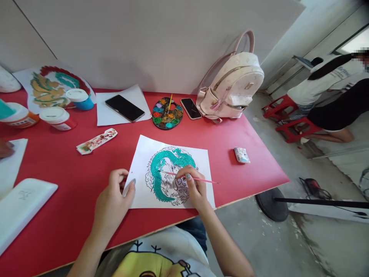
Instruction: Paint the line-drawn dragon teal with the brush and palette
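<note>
My right hand (195, 185) is closed round a thin pink paintbrush (206, 180). The brush's tip touches the teal body of a dragon drawing (157, 169). That drawing is on a white sheet of paper (138, 154) lying on the red table (86, 184). Teal paint covers much of the dragon, while its middle and the clouds round it are black line on white. At the sheet's left edge my left hand (117, 196) is closed, thumb on top and fingers curled at the margin. A round paint palette (167, 112) with a yellow brush (170, 103) across it sits beyond the sheet.
Two phones (125, 107) and a pink backpack (233, 86) stand along the wall. Paint jars (57, 117) and a painted sheet (46, 90) are at left, near another person's hand (5, 149). A stained tissue (97, 141) and small packet (241, 155) flank my sheet. People sit at right.
</note>
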### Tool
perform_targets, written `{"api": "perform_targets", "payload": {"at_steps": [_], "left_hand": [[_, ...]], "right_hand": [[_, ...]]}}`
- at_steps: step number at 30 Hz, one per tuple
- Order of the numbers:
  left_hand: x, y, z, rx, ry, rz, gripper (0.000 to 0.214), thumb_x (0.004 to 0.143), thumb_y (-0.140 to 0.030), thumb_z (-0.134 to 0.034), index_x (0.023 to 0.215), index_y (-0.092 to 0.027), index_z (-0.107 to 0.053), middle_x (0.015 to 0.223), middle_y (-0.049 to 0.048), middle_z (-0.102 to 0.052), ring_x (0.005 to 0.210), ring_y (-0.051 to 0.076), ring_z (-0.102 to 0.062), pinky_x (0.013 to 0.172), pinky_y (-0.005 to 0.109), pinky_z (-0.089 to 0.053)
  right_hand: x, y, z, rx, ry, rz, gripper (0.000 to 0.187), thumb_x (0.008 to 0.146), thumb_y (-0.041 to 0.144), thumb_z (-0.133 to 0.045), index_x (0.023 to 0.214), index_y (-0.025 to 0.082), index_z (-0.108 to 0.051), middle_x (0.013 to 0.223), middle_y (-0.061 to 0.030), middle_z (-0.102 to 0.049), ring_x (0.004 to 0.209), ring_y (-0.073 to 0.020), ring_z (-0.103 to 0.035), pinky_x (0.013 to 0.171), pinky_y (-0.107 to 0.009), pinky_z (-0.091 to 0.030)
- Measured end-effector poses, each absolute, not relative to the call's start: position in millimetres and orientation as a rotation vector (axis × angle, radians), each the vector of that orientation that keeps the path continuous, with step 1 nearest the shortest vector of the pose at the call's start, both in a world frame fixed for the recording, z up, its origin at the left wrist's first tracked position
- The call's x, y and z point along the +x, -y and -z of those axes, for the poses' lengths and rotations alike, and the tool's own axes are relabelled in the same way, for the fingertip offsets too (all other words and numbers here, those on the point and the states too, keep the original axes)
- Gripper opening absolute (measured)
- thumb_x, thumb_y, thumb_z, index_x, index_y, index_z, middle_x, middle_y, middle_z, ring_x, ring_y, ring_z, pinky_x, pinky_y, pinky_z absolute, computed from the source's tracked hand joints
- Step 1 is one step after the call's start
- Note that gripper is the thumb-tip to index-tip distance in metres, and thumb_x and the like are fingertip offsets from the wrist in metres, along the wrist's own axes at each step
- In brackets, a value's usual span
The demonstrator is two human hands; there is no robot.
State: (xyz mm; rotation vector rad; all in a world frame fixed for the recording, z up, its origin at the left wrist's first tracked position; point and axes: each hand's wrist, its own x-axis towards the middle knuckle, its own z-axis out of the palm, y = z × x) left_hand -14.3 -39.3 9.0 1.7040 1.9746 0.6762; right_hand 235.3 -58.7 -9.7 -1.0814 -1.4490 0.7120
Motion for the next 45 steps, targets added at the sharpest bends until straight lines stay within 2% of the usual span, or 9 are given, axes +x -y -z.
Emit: {"api": "perform_targets", "payload": {"at_steps": [3, 5, 9, 15, 18, 21, 28, 36, 45], "left_hand": [[-16, 28, -16, 1.712, -1.881, -0.575, 0.034, 0.082, -0.061, -0.056, 0.082, -0.028, -0.053, 0.067, -0.0001, -0.069, 0.054, 0.02, -0.063, 0.048, 0.027, -0.039], [-17, 24, -15, 1.695, -1.803, -0.564, 0.039, 0.082, -0.065, -0.058, 0.075, -0.027, -0.054, 0.06, -0.0009, -0.066, 0.049, 0.018, -0.056, 0.047, 0.027, -0.038], [-18, 25, -7, 1.572, -1.605, -0.674, 0.044, 0.083, -0.065, -0.061, 0.086, -0.022, -0.072, 0.082, 0.0052, -0.081, 0.067, 0.022, -0.07, 0.056, 0.027, -0.05], [-17, 30, -4, 1.476, -1.538, -0.723, 0.049, 0.081, -0.063, -0.067, 0.098, -0.018, -0.079, 0.1, 0.0092, -0.086, 0.08, 0.027, -0.079, 0.063, 0.027, -0.058], [-19, 30, -5, 1.451, -1.514, -0.729, 0.052, 0.08, -0.066, -0.067, 0.097, -0.018, -0.08, 0.098, 0.0088, -0.086, 0.08, 0.028, -0.079, 0.062, 0.027, -0.059], [-20, 30, -4, 1.444, -1.504, -0.733, 0.051, 0.081, -0.065, -0.067, 0.096, -0.018, -0.081, 0.096, 0.0086, -0.086, 0.078, 0.027, -0.079, 0.061, 0.026, -0.059], [-20, 31, -5, 1.451, -1.531, -0.751, 0.052, 0.079, -0.068, -0.069, 0.092, -0.019, -0.081, 0.098, 0.0097, -0.086, 0.079, 0.029, -0.08, 0.061, 0.027, -0.06], [-21, 31, -3, 1.435, -1.544, -0.717, 0.055, 0.081, -0.067, -0.068, 0.101, -0.018, -0.082, 0.101, 0.0101, -0.086, 0.08, 0.028, -0.08, 0.061, 0.026, -0.059], [-20, 31, -4, 1.475, -1.553, -0.711, 0.056, 0.081, -0.071, -0.067, 0.097, -0.019, -0.081, 0.1, 0.0094, -0.086, 0.08, 0.028, -0.08, 0.061, 0.026, -0.059]], "right_hand": [[237, 61, 9, -1.046, 1.44, -0.728, 0.044, 0.115, 0.043, -0.042, 0.09, 0.023, -0.072, 0.082, -0.005, -0.073, 0.078, -0.0196, -0.067, 0.073, -0.034, -0.049], [237, 65, 8, -1.04, 1.426, -0.741, 0.045, 0.115, 0.044, -0.041, 0.087, 0.023, -0.07, 0.079, -0.0042, -0.07, 0.075, -0.0189, -0.064, 0.071, -0.034, -0.048], [236, 74, 5, -1.04, 1.404, -0.761, 0.041, 0.114, 0.044, -0.045, 0.084, 0.023, -0.065, 0.074, -0.0016, -0.063, 0.07, -0.0171, -0.06, 0.066, -0.031, -0.046], [236, 76, 9, -1.075, 1.479, -0.748, 0.033, 0.111, 0.045, -0.052, 0.09, 0.023, -0.067, 0.076, -0.0025, -0.07, 0.068, -0.0175, -0.064, 0.066, -0.032, -0.048], [237, 76, 13, -1.135, 1.487, -0.752, 0.034, 0.108, 0.049, -0.057, 0.089, 0.023, -0.068, 0.073, -0.0029, -0.071, 0.065, -0.0183, -0.064, 0.064, -0.033, -0.05], [237, 77, 13, -1.103, 1.51, -0.729, 0.041, 0.111, 0.049, -0.05, 0.083, 0.023, -0.068, 0.07, -0.0041, -0.071, 0.066, -0.0199, -0.066, 0.066, -0.035, -0.051], [237, 80, 14, -1.012, 1.513, -0.696, 0.046, 0.114, 0.044, -0.04, 0.084, 0.024, -0.07, 0.071, -0.0056, -0.072, 0.067, -0.0213, -0.066, 0.066, -0.038, -0.052], [238, 80, 11, -1.022, 1.538, -0.688, 0.046, 0.114, 0.044, -0.04, 0.084, 0.024, -0.069, 0.071, -0.0049, -0.072, 0.067, -0.021, -0.066, 0.066, -0.038, -0.051], [238, 82, 12, -1.066, 1.539, -0.693, 0.047, 0.114, 0.043, -0.039, 0.083, 0.024, -0.068, 0.073, -0.0055, -0.073, 0.069, -0.0217, -0.067, 0.068, -0.04, -0.052]]}}
